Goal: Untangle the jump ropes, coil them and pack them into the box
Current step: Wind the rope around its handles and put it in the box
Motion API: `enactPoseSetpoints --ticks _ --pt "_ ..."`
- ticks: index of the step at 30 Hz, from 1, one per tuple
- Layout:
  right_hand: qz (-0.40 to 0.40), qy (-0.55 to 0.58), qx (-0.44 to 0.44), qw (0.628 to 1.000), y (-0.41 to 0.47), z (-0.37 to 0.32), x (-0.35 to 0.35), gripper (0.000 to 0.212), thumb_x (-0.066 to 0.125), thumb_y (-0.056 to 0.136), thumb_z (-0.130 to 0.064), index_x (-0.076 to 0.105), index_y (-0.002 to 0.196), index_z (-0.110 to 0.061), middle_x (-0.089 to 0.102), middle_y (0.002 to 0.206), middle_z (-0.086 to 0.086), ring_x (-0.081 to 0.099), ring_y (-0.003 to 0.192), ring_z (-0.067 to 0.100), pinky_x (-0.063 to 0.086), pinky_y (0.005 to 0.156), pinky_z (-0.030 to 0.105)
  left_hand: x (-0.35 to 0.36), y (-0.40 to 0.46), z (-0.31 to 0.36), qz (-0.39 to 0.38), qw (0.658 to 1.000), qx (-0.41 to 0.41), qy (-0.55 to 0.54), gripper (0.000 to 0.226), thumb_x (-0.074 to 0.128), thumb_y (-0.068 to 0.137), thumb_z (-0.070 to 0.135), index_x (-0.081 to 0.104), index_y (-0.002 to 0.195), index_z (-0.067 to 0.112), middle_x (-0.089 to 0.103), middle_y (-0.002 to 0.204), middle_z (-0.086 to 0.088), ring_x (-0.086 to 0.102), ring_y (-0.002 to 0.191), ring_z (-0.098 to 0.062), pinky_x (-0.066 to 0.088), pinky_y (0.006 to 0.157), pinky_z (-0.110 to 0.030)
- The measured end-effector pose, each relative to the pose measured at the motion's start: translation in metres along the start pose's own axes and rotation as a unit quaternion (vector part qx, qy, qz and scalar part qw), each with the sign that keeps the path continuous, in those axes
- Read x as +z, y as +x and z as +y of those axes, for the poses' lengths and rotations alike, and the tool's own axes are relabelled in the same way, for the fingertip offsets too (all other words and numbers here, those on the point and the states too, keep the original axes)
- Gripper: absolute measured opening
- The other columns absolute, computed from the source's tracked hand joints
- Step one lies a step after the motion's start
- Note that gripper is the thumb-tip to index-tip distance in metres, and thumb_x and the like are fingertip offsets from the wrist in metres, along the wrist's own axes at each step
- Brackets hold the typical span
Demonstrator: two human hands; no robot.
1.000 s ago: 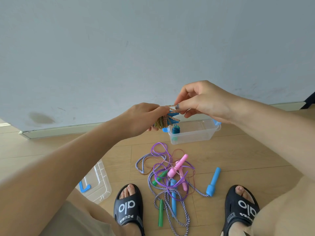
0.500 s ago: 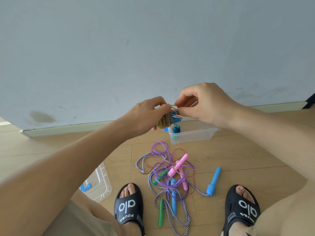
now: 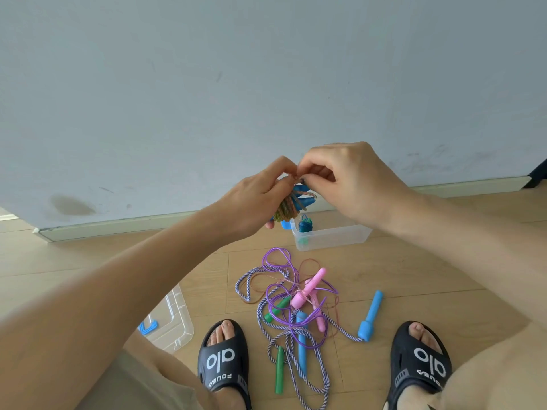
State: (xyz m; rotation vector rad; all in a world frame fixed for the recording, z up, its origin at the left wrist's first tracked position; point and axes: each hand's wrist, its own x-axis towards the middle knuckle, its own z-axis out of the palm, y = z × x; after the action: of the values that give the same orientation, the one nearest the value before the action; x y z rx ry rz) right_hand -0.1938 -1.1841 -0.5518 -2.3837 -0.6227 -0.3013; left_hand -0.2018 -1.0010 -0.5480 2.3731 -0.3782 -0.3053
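On the floor at the far left lies a clear lid (image 3: 170, 324) with a blue clip, near the person's left sandal (image 3: 223, 358). Above it, the left hand (image 3: 254, 196) is raised in front of the wall, fingers curled round a coiled multicoloured rope (image 3: 285, 207) whose blue handles (image 3: 305, 198) stick out to the right. Touching it from the other side, the right hand (image 3: 352, 182) pinches something small at the top of the bundle between thumb and forefinger; whether that is the rope's loose end or a tie cannot be told.

Below the hands, the clear box (image 3: 331, 236) stands by the skirting, open, with one blue-green coil (image 3: 305, 224) already inside at its left end. Nearer the feet lies the tangled heap (image 3: 293, 303): a purple rope, a striped cord, a thin brownish one, with pink handles (image 3: 309, 288) and green handles (image 3: 279, 369) among them. A blue handle (image 3: 370, 316) lies farther right, beside the right sandal (image 3: 420, 362).

The step in hand looks like securing the coil held in the air, with the task perhaps a third done. Next, the end needs tucking firmly so the loops do not spring apart, and the bundle must go down into the box just below, beside the coil there. Afterwards the heap awaits, where the thin cord threaded through the purple loops will likely want patient picking, not pulling.
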Motion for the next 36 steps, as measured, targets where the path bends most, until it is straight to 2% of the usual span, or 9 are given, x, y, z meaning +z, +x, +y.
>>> enactPoseSetpoints --ticks 2,6,10,15,21,24,27,29,36 --pt "-0.014 0.055 0.034 0.998 0.001 0.001 -0.004 0.012 0.064 0.088 -0.006 0.071 0.089 -0.015 0.068 0.071 -0.008 0.064 0.067 0.005 0.051 0.065 0.02 0.0 -0.001 -0.001 -0.001 1.0 0.007 -0.006 0.016 0.032 0.105 0.036 0.046 0.11 0.036 0.063 0.082 0.001 0.067 0.065 -0.023 0.047 0.07 -0.031" --pt "-0.013 0.123 0.078 0.989 0.003 0.005 -0.005 0.009 0.066 0.085 -0.004 0.066 0.086 -0.013 0.071 0.072 0.004 0.069 0.062 0.017 0.059 0.068 0.033 0.0 0.0 0.0 0.0 1.0 0.021 -0.02 0.009 0.034 0.105 0.037 0.043 0.105 0.034 0.065 0.083 -0.005 0.065 0.066 -0.028 0.053 0.076 -0.04" --pt "-0.038 0.171 0.128 0.976 0.002 0.007 -0.005 0.007 0.068 0.086 -0.004 0.066 0.089 -0.01 0.073 0.072 0.007 0.071 0.061 0.018 0.057 0.066 0.025 0.001 0.001 -0.002 -0.003 1.0 0.026 0.011 0.01 0.037 0.103 0.038 0.046 0.099 0.033 0.065 0.079 -0.001 0.064 0.064 -0.027 0.055 0.076 -0.044" --pt "-0.06 0.185 0.153 0.969 0.005 0.007 -0.004 0.006 0.07 0.087 -0.006 0.066 0.09 -0.01 0.074 0.075 0.009 0.072 0.065 0.023 0.059 0.07 0.029 -0.001 0.0 0.001 -0.003 0.998 0.028 0.048 0.011 0.038 0.102 0.036 0.047 0.097 0.034 0.065 0.078 0.0 0.063 0.067 -0.032 0.054 0.072 -0.047" --pt "-0.079 0.157 0.157 0.972 0.004 0.009 0.0 0.011 0.063 0.091 -0.012 0.073 0.095 -0.015 0.075 0.081 0.003 0.071 0.067 0.013 0.056 0.074 0.024 0.002 0.002 0.0 0.022 0.999 0.016 0.023 0.015 0.038 0.102 0.036 0.049 0.094 0.034 0.058 0.07 0.002 0.059 0.07 -0.033 0.054 0.074 -0.052" --pt "-0.069 0.152 0.168 0.971 0.003 0.009 0.0 0.009 0.064 0.092 -0.017 0.073 0.094 -0.016 0.075 0.08 0.0 0.072 0.069 0.013 0.058 0.075 0.026 -0.001 0.004 0.001 0.03 1.0 0.008 0.001 0.015 0.038 0.102 0.033 0.051 0.095 0.031 0.06 0.077 -0.007 0.056 0.067 -0.034 0.055 0.071 -0.051" --pt "-0.053 0.209 0.197 0.956 0.004 0.007 0.001 0.008 0.065 0.093 -0.014 0.071 0.096 -0.009 0.075 0.081 0.006 0.073 0.07 0.015 0.06 0.071 0.028 -0.005 0.005 0.0 0.044 0.999 0.004 -0.003 0.016 0.037 0.102 0.031 0.052 0.096 0.029 0.063 0.086 -0.012 0.055 0.062 -0.021 0.057 0.068 -0.046" --pt "-0.057 0.231 0.205 0.949 0.005 0.006 0.001 0.01 0.064 0.095 -0.014 0.07 0.097 -0.006 0.073 0.083 0.009 0.069 0.069 0.014 0.059 0.067 0.025 -0.006 0.005 0.0 0.047 0.999 0.002 -0.003 0.016 0.036 0.102 0.031 0.051 0.097 0.029 0.063 0.086 -0.012 0.055 0.061 -0.019 0.055 0.067 -0.042" --pt "-0.041 0.279 0.219 0.934 0.005 0.006 0.008 0.009 0.061 0.095 -0.009 0.07 0.093 -0.009 0.064 0.082 0.005 0.06 0.066 0.009 0.06 0.071 0.028 -0.004 0.004 0.0 0.05 0.999 0.008 0.008 0.016 0.035 0.103 0.033 0.05 0.098 0.03 0.065 0.088 -0.011 0.058 0.062 -0.024 0.054 0.066 -0.042"
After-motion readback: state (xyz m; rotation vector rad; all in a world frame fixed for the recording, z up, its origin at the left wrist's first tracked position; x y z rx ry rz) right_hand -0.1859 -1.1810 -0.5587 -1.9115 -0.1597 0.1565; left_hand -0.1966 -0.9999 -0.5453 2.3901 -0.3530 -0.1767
